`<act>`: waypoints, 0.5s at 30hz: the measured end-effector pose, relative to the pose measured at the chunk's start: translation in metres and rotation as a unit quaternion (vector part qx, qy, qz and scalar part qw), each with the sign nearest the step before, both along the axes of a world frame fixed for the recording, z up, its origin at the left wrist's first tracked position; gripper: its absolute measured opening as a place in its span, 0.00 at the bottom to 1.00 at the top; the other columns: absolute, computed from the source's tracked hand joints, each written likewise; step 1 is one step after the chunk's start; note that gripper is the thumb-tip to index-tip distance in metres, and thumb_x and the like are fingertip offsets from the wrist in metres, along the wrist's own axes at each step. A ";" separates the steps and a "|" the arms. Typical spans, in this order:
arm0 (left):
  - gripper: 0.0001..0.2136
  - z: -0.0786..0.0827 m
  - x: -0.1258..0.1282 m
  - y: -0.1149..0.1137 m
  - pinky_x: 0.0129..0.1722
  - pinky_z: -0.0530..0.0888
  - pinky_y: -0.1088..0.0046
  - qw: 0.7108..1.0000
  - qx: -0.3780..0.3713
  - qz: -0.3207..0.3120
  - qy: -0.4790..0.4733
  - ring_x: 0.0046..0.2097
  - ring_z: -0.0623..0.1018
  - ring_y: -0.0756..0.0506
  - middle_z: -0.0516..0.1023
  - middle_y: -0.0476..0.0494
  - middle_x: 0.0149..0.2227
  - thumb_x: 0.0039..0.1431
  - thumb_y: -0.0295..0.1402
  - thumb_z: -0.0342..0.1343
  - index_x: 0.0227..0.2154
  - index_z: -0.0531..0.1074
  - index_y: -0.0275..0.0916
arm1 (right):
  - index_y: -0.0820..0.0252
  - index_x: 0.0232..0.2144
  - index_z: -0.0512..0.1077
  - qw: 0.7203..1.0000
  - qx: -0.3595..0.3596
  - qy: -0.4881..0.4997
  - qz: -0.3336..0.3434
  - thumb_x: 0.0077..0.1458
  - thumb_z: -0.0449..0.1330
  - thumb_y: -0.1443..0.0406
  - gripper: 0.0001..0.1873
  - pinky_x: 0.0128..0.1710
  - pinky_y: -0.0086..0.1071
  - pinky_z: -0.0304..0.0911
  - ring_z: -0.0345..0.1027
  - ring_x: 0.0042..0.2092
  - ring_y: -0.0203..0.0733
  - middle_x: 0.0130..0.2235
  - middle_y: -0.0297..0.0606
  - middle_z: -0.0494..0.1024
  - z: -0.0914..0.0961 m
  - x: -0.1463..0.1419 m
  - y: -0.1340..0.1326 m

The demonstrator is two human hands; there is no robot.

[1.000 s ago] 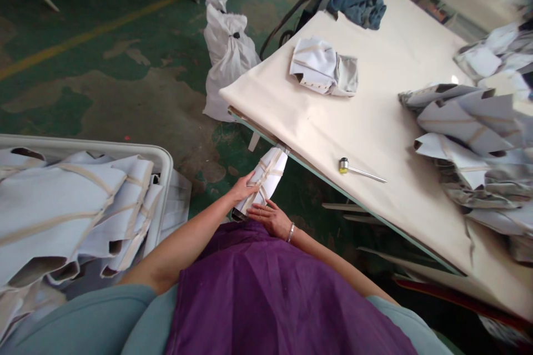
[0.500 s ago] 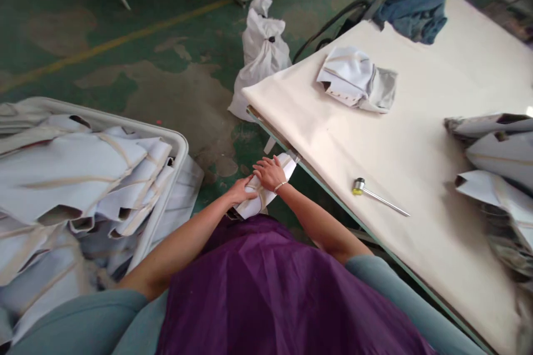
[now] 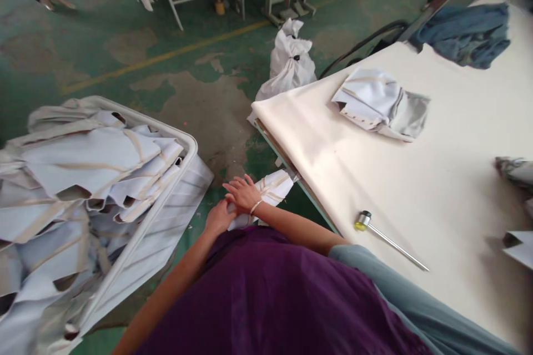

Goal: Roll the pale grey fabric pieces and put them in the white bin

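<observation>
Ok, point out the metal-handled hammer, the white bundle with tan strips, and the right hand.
Metal-handled hammer [image 3: 363, 221]: head view, on its yellow head.
White bundle with tan strips [image 3: 272, 188]: head view, on the part showing beyond the hands.
Right hand [image 3: 244, 193]: head view, on the back of the hand.

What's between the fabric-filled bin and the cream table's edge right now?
In the head view, the person's left hand and right hand rest on a white fabric bundle with tan strips.
</observation>
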State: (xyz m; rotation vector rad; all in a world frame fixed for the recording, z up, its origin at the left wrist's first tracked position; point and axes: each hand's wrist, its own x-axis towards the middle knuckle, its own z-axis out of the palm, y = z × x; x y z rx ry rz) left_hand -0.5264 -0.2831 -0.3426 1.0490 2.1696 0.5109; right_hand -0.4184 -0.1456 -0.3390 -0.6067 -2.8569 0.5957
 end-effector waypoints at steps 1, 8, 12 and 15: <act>0.29 -0.002 0.004 0.003 0.54 0.68 0.61 0.999 -0.009 0.011 -0.043 0.53 0.74 0.36 0.75 0.36 0.52 0.52 0.45 0.56 0.55 0.67 0.38 | 0.50 0.60 0.61 1.000 0.007 -0.016 0.023 0.65 0.45 0.51 0.25 0.65 0.51 0.36 0.54 0.63 0.46 0.56 0.40 0.71 -0.001 -0.001 0.001; 0.33 -0.009 0.003 -0.006 0.49 0.72 0.63 0.990 0.031 0.052 -0.129 0.49 0.76 0.37 0.77 0.39 0.51 0.47 0.50 0.56 0.54 0.69 0.35 | 0.52 0.58 0.65 0.994 0.073 -0.055 -0.058 0.64 0.45 0.50 0.26 0.65 0.54 0.34 0.53 0.64 0.50 0.57 0.41 0.71 -0.009 0.055 0.098; 0.34 -0.007 0.008 -0.012 0.50 0.72 0.63 0.984 0.056 0.096 -0.139 0.51 0.76 0.36 0.77 0.38 0.51 0.44 0.51 0.58 0.54 0.70 0.36 | 0.57 0.58 0.65 0.992 0.105 -0.046 -0.059 0.65 0.47 0.55 0.24 0.67 0.53 0.33 0.50 0.65 0.49 0.59 0.44 0.69 0.001 0.074 0.140; 0.37 -0.009 0.010 -0.015 0.50 0.72 0.61 0.979 0.053 0.126 -0.153 0.51 0.76 0.35 0.76 0.36 0.52 0.43 0.52 0.59 0.55 0.68 0.34 | 0.55 0.62 0.60 0.991 0.122 0.003 -0.054 0.64 0.47 0.53 0.28 0.66 0.56 0.29 0.43 0.68 0.52 0.63 0.44 0.63 0.010 0.060 0.117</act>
